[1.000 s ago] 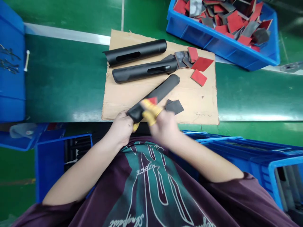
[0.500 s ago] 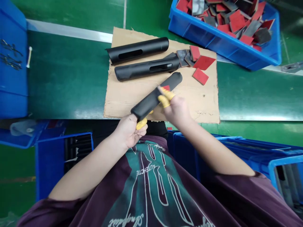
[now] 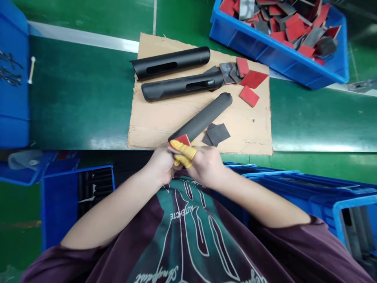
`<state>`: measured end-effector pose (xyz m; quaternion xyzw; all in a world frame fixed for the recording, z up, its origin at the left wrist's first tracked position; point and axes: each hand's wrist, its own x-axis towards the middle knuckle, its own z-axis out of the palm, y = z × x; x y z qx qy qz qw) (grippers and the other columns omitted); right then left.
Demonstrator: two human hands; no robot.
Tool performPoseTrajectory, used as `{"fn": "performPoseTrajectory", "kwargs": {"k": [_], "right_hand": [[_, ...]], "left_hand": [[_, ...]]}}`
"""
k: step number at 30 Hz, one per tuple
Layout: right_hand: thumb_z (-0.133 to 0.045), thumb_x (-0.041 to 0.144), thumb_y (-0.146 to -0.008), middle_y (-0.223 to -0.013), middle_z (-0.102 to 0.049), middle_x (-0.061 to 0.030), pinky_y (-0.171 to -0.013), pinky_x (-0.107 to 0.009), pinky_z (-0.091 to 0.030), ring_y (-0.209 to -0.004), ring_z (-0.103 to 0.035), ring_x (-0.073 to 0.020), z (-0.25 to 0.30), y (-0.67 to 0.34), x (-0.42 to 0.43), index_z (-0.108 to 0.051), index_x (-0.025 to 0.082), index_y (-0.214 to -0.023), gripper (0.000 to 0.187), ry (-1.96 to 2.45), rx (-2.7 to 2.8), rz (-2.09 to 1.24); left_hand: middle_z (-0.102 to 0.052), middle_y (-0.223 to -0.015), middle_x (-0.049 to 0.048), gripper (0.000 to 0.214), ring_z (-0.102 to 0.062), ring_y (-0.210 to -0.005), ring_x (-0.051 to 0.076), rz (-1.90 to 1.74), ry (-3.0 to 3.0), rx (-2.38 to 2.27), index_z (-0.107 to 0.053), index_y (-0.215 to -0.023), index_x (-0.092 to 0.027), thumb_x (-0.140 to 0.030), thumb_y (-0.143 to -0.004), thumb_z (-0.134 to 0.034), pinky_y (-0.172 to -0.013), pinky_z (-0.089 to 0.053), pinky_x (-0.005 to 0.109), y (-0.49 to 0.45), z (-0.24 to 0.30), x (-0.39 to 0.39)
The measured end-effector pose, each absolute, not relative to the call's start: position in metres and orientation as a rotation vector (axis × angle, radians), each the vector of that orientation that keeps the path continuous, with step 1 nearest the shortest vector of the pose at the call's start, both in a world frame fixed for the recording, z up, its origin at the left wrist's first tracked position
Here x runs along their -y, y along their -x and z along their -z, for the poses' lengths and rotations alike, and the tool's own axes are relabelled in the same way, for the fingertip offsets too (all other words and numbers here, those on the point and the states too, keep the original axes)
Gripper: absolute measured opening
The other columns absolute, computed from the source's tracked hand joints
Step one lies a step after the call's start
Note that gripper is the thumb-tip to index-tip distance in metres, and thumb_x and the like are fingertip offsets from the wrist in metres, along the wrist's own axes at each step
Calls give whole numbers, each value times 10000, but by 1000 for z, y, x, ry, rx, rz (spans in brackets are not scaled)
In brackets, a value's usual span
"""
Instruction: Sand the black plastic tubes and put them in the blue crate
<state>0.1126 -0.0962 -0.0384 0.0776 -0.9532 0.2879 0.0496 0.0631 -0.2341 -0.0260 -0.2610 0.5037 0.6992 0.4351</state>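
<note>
Black tube [image 3: 203, 116], lying aslant on the cardboard sheet [image 3: 159, 125], near end over the sheet's near edge and far end free. Left hand [image 3: 160, 165] curled close under that near end, its fingers mostly hidden, so no telling whether gripping or only steadying. Right hand [image 3: 206, 167] closed to a tight pinch, yellow finger caps [image 3: 184, 150] bearing on a small red patch [image 3: 180, 140] at the tube's tip.

Risk of the patch slipping from the smooth caps, or going on crooked if pressed while the tube shifts. Likely fall, if dropped: past the sheet's near edge, down among the hands and crates. Round body, so a looser left hand could let the tube roll into the dark squares [image 3: 216, 134] just beside it on the sheet.

Farther up the sheet, two slotted black tubes [image 3: 182, 84] and a loose pile of gray and red squares [image 3: 238, 70], open to a knock from a swinging tube end. Beyond the sheet's far right corner, a heaped blue crate [image 3: 235, 43].
</note>
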Motion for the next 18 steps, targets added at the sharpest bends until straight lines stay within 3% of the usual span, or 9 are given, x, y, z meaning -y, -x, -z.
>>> {"fn": "performPoseTrajectory", "kwargs": {"k": [5, 7, 11, 14, 18], "right_hand": [[-465, 398, -996, -1164, -782, -97, -923, -438, -627, -1039, -755, -277, 35, -98, 74, -718, 180, -1270, 432, 195, 2701, -1032], [-449, 384, -998, -1151, -783, -121, -869, -443, -646, -968, -773, -283, 31, -103, 77, -717, 148, -1268, 448, 130, 2732, -1028], [-473, 393, -994, -1010, -811, -116, -755, -415, -665, -771, -781, -263, 23, -117, 85, -728, 178, -1266, 431, -15, 2865, -896], [-464, 356, -999, -1022, -813, -87, -791, -367, -661, -856, -787, -244, 21, -117, 83, -718, 189, -1278, 412, 114, 2778, -878], [-469, 345, -998, -1159, -782, -105, -844, -367, -653, -925, -786, -249, 23, -115, 83, -730, 171, -1253, 405, -73, 2844, -948]], "left_hand": [[-491, -509, -45, 102, -478, -544, 85, -1898, 450, -1447, -536, -575, -182, -81, -580, -547, -563, -392, 193, -65, 43, 238], [-539, -574, -35, 107, -514, -624, 107, -1892, 253, -1588, -574, -615, -182, -92, -578, -530, -647, -428, 224, -63, 44, 242], [-506, -586, -37, 179, -465, -593, 131, -1571, -161, -1997, -604, -716, -189, -100, -616, -484, -610, -387, 272, -57, 36, 251], [-450, -561, -49, 243, -437, -568, 142, -1312, -293, -2212, -600, -766, -195, -67, -598, -479, -602, -371, 288, -53, 30, 256], [-533, -628, -19, 286, -515, -627, 171, -1258, -352, -2248, -633, -806, -188, -56, -600, -484, -654, -422, 293, -51, 29, 259]]}}
